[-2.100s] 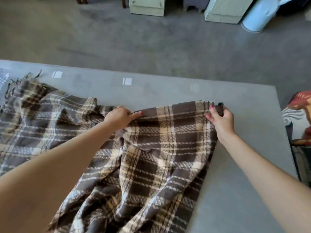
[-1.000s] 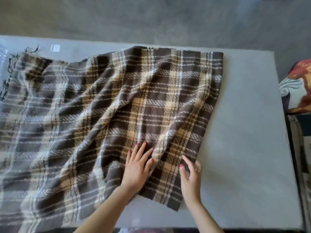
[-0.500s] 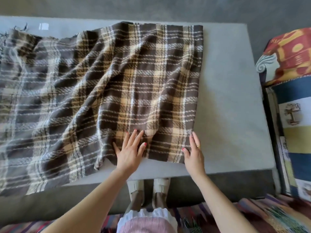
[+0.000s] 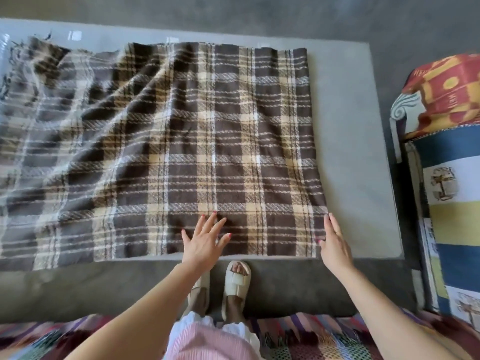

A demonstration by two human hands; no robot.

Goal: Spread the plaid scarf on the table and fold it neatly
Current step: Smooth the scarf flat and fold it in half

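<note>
The brown, cream and white plaid scarf (image 4: pixel 207 141) lies spread over the grey table (image 4: pixel 355 152), flat on its right half and creased into diagonal folds toward the left, where its fringe reaches the far left corner. My left hand (image 4: pixel 205 242) rests flat with spread fingers on the scarf's near edge. My right hand (image 4: pixel 335 240) lies flat against the scarf's near right corner, partly on the table. Neither hand grips the cloth.
A bare strip of table (image 4: pixel 355 152) runs along the scarf's right side. Stacked colourful fabric and a striped box (image 4: pixel 452 178) stand right of the table. My sandalled feet (image 4: pixel 236 284) and a striped rug (image 4: pixel 311 336) are below the table's near edge.
The scarf was held by its far edge, then laid down. My hands moved to the near edge and slid outward, and the right half now lies flatter with fewer creases.
</note>
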